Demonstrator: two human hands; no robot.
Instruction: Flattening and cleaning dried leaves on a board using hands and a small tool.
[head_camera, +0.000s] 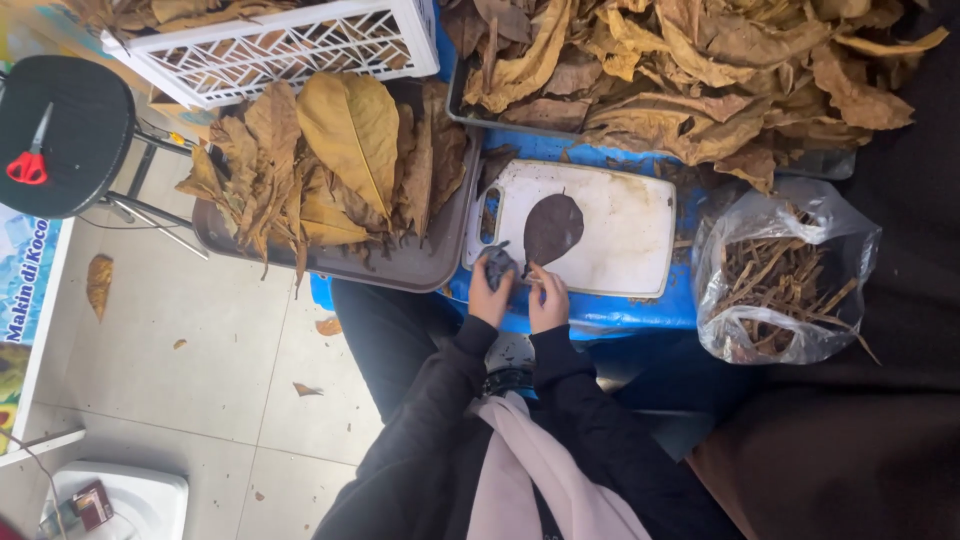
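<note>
A dark brown leaf (552, 228) lies flat on a white cutting board (630, 230) that rests on a blue surface. My left hand (490, 295) grips a dark grey wad, maybe a cloth (497, 262), at the board's near left edge. My right hand (549, 300) sits beside it, fingers pinched at the base of the leaf near its stem. Both arms wear black sleeves.
A grey tray (400, 265) of dry brown leaves sits left of the board. More leaves pile up behind, some in a white lattice crate (270, 45). A clear bag of stems (780, 280) is at the right. A black stool (60, 130) holds red scissors (28, 165).
</note>
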